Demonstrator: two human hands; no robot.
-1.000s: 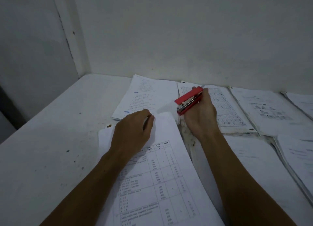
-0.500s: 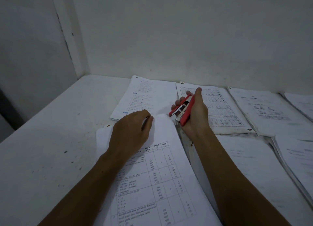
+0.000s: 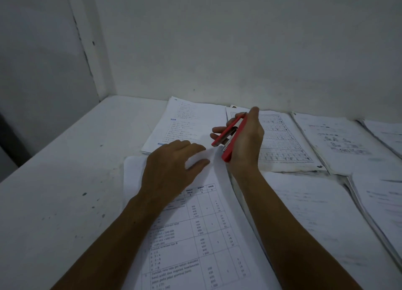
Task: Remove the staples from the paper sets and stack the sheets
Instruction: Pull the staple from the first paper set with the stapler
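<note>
white table (image 3: 65, 181) in a wall corner, bare surface beside the left hand (image 3: 171, 165), which rests flat on the paper set (image 3: 202, 235). the right hand (image 3: 245, 144) just beyond grips a red stapler (image 3: 230, 137); paper stacks (image 3: 326, 141) lie past it.

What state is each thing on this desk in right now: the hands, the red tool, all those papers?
Left hand: resting on the front paper set, fingers lightly bent at its top edge.
Right hand: gripping the red stapler.
Red stapler: held above the papers, hinged open, tilted.
Front paper set: lying on the table, top corner slightly lifted.
Other paper stacks: lying flat along the wall.
Table: speckled with dark spots.
</note>
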